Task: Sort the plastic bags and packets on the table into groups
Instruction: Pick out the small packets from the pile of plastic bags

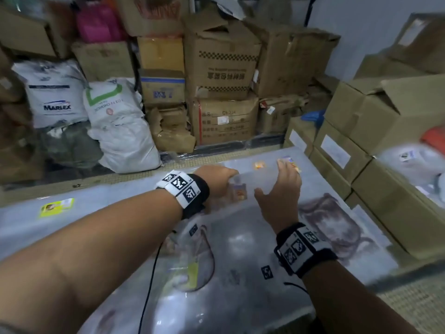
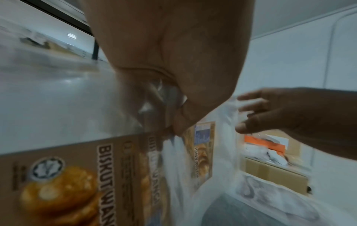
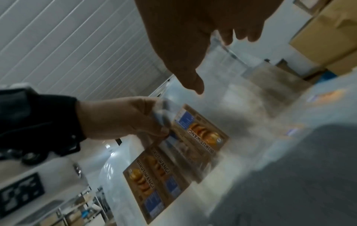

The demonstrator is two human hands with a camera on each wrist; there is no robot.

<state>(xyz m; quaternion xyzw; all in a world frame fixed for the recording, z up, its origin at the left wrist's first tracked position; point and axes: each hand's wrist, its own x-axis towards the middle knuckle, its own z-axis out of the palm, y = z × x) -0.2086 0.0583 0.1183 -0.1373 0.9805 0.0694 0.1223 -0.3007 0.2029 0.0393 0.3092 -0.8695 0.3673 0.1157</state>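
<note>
- A storeroom: stacked brown cardboard boxes and white woven sacks stand behind a table covered with clear plastic sheeting.
- The person's left hand pinches the clear top edge of a bunch of transparent plastic bags with brown "BISKUT WANGI" biscuit labels, which fan out over the table's middle.
- The right hand hovers just beside them, fingers spread and relaxed, grasping nothing.
- A yellow-green labelled packet lies well apart at the table's left.
- Small orange-labelled packets lie near the far edge, beyond the right hand.
</note>
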